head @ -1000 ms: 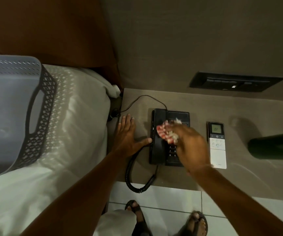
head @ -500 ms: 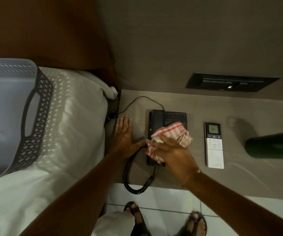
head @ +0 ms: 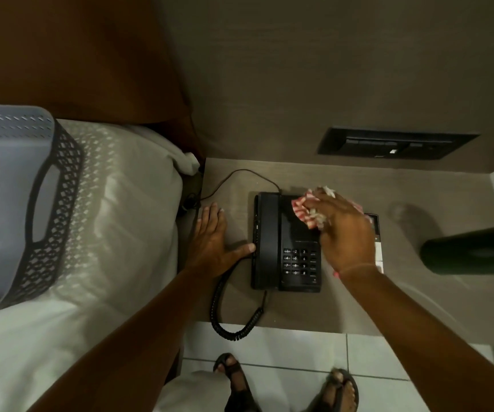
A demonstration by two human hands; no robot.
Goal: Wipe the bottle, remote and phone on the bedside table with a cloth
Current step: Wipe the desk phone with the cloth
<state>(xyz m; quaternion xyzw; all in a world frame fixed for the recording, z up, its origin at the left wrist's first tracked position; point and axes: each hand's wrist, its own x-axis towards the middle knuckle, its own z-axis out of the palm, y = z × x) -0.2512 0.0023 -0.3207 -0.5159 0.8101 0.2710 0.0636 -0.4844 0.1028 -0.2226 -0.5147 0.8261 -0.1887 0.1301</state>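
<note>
While the left hand (head: 214, 243) lies flat and open w/ thumb on the phone (head: 284, 242) left edge, right hand (head: 345, 233) grips the cloth (head: 303, 206) bunched on the phone's far right corner, up from mid-phone 0.5 s ago. Remote (head: 378, 248) just right, mostly hidden; bottle (head: 474, 248) further right; bare tabletop (head: 343, 179) behind.

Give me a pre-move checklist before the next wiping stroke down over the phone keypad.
1. Cloth in right hand: ok.
2. Left hand bracing phone, thumb at its left edge: ok.
3. Handset seated in cradle: ok.
4. Keypad uncovered: ok.
5. Remote clear of the stroke: cannot tell, hand hides most of it.
6. Bottle well to the right: ok.
</note>
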